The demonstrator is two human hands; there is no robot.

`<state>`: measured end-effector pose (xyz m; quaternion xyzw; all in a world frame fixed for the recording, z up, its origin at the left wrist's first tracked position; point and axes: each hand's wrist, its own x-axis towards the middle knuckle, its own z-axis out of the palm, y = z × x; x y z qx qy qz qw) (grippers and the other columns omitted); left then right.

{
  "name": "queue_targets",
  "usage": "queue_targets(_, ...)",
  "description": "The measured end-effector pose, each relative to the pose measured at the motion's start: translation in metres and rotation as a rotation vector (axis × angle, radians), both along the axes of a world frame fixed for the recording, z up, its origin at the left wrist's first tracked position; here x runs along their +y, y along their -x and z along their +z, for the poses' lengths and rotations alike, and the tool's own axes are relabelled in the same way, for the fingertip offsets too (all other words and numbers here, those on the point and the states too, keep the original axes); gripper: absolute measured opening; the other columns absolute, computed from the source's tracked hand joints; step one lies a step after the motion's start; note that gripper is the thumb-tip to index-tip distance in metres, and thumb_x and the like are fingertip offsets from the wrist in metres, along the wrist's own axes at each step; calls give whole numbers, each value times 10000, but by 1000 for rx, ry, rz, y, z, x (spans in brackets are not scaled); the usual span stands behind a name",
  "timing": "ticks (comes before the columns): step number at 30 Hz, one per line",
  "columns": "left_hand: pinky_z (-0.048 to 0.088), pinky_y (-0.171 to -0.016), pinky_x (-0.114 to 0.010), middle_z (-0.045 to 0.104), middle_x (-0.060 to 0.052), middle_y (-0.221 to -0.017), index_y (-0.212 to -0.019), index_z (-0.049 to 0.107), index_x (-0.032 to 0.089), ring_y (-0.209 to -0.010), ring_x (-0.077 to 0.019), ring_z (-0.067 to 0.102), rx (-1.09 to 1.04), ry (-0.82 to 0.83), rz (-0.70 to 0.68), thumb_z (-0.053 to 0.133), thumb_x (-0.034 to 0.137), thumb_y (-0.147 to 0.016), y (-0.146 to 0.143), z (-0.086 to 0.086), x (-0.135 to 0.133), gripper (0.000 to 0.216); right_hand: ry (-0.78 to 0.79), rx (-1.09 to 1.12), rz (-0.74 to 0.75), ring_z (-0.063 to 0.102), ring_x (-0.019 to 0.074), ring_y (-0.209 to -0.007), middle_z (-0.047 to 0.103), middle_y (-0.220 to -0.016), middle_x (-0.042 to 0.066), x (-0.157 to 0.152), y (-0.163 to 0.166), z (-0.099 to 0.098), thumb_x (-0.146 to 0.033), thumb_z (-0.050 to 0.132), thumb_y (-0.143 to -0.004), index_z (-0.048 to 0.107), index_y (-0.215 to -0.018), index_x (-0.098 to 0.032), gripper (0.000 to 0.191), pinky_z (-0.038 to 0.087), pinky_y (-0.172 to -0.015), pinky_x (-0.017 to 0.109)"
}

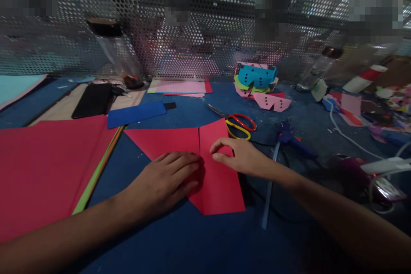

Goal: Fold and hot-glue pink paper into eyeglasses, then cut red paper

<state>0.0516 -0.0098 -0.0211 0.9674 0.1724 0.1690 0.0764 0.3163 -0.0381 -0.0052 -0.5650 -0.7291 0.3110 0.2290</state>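
Observation:
A red sheet of paper (221, 184) with a crease down its middle lies on the blue table, its right part standing a little raised. My left hand (175, 175) rests flat on its left part, fingers beside the crease. My right hand (236, 154) is over the right part, thumb and forefinger apart with nothing between them; its other fingers are partly hidden. Whether it touches the paper I cannot tell. Just beyond it lies a pair of scissors (236, 122) with red and yellow handles.
More red sheets (41, 167) lie at left, near a black phone (93, 100) and a blue strip (138, 113). Cut paper shapes (257, 77) are stacked at the back. A blue glue gun (289, 137) with a clear stick (269, 197), cables and paper scraps (351, 105) occupy the right.

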Motion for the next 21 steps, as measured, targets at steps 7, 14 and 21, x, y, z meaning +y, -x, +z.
queue_targets(7, 531, -1006, -424, 666, -97, -1348, -1296, 610, 199, -1250, -262, 603, 23, 4, 3, 534, 298, -1032, -1, 3, -2, 292, 15, -18, 35, 696, 175, -973, 773, -1058, -32, 0, 0, -2, -201, 598, -905, 728, -1017, -268, 185, 459, -859, 304)
queue_targets(14, 527, -1005, -435, 657, -95, -1363, -1292, 616, 198, -1258, -270, 596, 38, -18, 17, 534, 298, -1030, -1, -2, -1, 291, 14, -55, 59, 697, 172, -908, 777, -1021, -32, -1, -1, -2, -184, 580, -892, 734, -1012, -272, 214, 458, -821, 303)
queue_targets(21, 514, -1008, -407, 666, -100, -1349, -1310, 598, 174, -1236, -246, 603, -11, -41, 1, 540, 298, -1033, 0, 1, -2, 309, -4, 5, -10, 704, 185, -987, 771, -1060, -15, 1, -1, -4, -220, 595, -912, 711, -1022, -259, 165, 479, -879, 315)
